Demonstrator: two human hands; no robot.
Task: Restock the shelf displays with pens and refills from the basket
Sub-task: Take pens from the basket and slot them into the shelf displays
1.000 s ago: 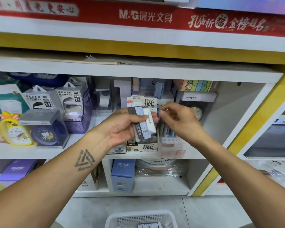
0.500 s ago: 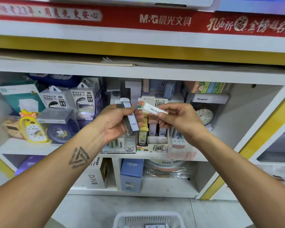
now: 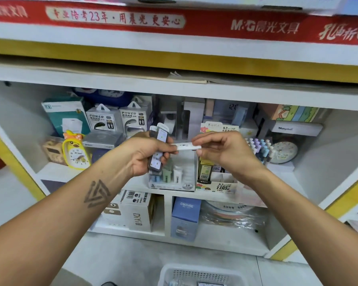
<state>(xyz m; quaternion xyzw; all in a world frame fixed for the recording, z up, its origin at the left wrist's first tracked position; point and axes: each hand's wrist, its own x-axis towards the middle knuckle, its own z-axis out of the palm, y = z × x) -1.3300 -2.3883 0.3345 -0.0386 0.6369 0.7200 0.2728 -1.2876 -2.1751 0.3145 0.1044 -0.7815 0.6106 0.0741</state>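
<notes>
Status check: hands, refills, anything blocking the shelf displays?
Left hand grips dark refill cases. Right hand pinches white refill case. Displays unobstructed; basket below.

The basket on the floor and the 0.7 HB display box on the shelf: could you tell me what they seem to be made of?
The basket looks like white moulded plastic, with a perforated grid wall. The 0.7 HB display box looks like printed cardboard, matte, with folded edges.

Both forearms reaching forward, hands level. Left hand (image 3: 145, 155) curled around upright refill cases (image 3: 158, 153); right hand (image 3: 223, 150) just beside, pinching a white refill case (image 3: 184, 145) between thumb and fingertips.
</notes>
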